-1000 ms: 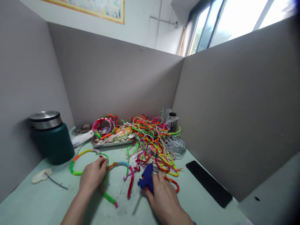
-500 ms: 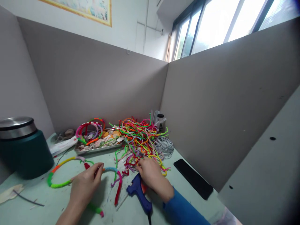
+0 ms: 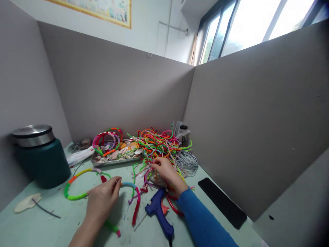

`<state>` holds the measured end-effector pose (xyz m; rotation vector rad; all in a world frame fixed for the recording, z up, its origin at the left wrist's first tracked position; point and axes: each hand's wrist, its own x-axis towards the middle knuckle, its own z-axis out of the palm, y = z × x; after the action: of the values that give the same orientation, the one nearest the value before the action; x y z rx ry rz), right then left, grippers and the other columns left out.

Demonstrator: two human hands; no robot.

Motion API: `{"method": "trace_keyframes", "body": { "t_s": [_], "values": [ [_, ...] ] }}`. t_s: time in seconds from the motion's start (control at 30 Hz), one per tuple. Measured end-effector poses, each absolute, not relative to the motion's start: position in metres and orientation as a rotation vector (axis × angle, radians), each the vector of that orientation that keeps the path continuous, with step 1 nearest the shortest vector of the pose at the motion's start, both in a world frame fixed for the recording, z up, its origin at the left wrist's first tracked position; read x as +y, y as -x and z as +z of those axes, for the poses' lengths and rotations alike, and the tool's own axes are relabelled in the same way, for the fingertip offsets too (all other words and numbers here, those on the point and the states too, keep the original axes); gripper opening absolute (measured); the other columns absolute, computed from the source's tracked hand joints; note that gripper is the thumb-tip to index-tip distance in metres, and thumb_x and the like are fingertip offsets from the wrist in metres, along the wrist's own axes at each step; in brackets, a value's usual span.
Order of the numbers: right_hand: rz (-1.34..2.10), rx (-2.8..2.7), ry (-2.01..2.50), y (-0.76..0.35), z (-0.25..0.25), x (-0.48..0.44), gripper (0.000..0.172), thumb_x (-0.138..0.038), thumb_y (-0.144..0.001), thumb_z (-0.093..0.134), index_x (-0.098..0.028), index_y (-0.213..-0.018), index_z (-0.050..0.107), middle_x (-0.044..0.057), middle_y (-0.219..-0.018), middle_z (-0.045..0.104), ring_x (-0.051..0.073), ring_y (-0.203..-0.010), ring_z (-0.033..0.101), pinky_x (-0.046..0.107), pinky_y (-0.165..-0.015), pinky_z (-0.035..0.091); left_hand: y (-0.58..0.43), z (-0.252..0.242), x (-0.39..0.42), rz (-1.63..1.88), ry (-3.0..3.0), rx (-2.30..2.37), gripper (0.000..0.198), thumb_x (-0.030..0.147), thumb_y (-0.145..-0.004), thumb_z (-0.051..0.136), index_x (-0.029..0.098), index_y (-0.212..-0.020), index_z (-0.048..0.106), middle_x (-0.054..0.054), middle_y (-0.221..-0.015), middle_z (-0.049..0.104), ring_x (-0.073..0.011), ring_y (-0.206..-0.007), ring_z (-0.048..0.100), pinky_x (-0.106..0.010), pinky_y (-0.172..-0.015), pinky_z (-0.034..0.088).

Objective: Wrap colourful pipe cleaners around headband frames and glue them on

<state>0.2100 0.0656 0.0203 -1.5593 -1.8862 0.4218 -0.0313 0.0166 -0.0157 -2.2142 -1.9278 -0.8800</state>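
My left hand (image 3: 104, 199), its thumb and fingers closed in a pinch, holds a pipe-cleaner-wrapped wire (image 3: 77, 197). Green, orange and yellow parts curve round to its left; blue, pink and dark red parts emerge to its right. My hand hides the middle. A green end with a pink tip (image 3: 113, 228) shows below that hand. My right hand (image 3: 166, 170) is at the near edge of a tangled heap of coloured pipe cleaners (image 3: 159, 142), fingertips pinched together; what lies between them cannot be made out. A blue glue gun (image 3: 159, 211) lies just below it.
A metal tray (image 3: 118, 160) of shells or buttons stands at the back, with finished-looking coloured rings (image 3: 106, 142) on it. A teal flask (image 3: 42, 161) stands left. Coiled grey wire (image 3: 189, 163) and a black phone (image 3: 222, 202) lie right. Grey partitions (image 3: 123, 82) enclose the table.
The camera has turned a little left, so everything sits further right in view. My right hand has moved away from me, further into the pipe cleaners. My left hand keeps its hold.
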Motion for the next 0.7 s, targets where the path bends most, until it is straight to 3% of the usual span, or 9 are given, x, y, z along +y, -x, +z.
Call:
{"method": "trace_keyframes", "body": {
  "t_s": [0.1, 0.2, 0.3, 0.43, 0.57, 0.7],
  "values": [
    [0.562, -1.709, 1.437, -0.221, 0.030, 0.071, 0.022, -0.032, -0.079, 0.046, -0.015, -0.078, 0.060, -0.001, -0.061, 0.059, 0.011, -0.053, 0.054, 0.020, -0.049, 0.041, 0.030, -0.014, 0.015, -0.861, 2.213, -1.923, 0.030, 0.037, -0.086, 0.041, 0.025, -0.093, 0.068, 0.000, -0.081, 0.074, -0.0176, -0.070, 0.067, -0.024, -0.061, 0.041],
    [0.628, -1.552, 1.332, -0.228, 0.038, 0.073, 0.026, -0.039, -0.081, 0.043, -0.015, -0.084, 0.055, -0.001, -0.066, 0.060, 0.011, -0.051, 0.054, 0.020, -0.045, 0.042, 0.030, -0.013, 0.014, -0.854, 2.221, -1.909, 0.030, 0.037, -0.086, 0.041, 0.025, -0.094, 0.068, 0.000, -0.081, 0.074, -0.0175, -0.069, 0.067, -0.024, -0.059, 0.041],
    [0.764, -1.256, 1.085, -0.236, 0.046, 0.077, 0.025, -0.041, -0.078, 0.051, -0.017, -0.086, 0.052, 0.000, -0.075, 0.062, 0.011, -0.056, 0.058, 0.022, -0.049, 0.048, 0.030, -0.012, 0.014, -0.868, 2.221, -1.883, 0.030, 0.036, -0.086, 0.042, 0.024, -0.092, 0.068, 0.000, -0.080, 0.074, -0.0173, -0.068, 0.067, -0.023, -0.058, 0.041],
    [0.894, -0.808, 0.665, -0.251, 0.060, 0.084, 0.026, -0.033, -0.067, 0.070, -0.018, -0.080, 0.054, -0.003, -0.069, 0.062, 0.010, -0.058, 0.060, 0.026, -0.062, 0.053, 0.031, -0.014, 0.015, -0.909, 2.201, -1.847, 0.029, 0.036, -0.085, 0.043, 0.025, -0.090, 0.069, 0.001, -0.079, 0.074, -0.0171, -0.067, 0.068, -0.023, -0.058, 0.041],
    [0.846, -0.737, 0.440, -0.259, 0.076, 0.084, 0.022, -0.029, -0.069, 0.070, -0.020, -0.083, 0.055, -0.003, -0.077, 0.065, 0.011, -0.071, 0.063, 0.030, -0.076, 0.052, 0.031, -0.016, 0.017, -0.947, 2.205, -1.799, 0.027, 0.036, -0.085, 0.044, 0.024, -0.089, 0.069, 0.000, -0.079, 0.074, -0.0172, -0.066, 0.068, -0.023, -0.058, 0.042],
    [0.715, -1.037, 0.601, -0.244, 0.077, 0.070, 0.009, -0.029, -0.080, 0.060, -0.020, -0.082, 0.057, -0.002, -0.078, 0.063, 0.010, -0.062, 0.059, 0.026, -0.064, 0.050, 0.032, -0.017, 0.017, -1.011, 2.202, -1.773, 0.027, 0.036, -0.085, 0.045, 0.023, -0.089, 0.068, 0.000, -0.077, 0.074, -0.0171, -0.064, 0.068, -0.023, -0.058, 0.043]
  ]
}}
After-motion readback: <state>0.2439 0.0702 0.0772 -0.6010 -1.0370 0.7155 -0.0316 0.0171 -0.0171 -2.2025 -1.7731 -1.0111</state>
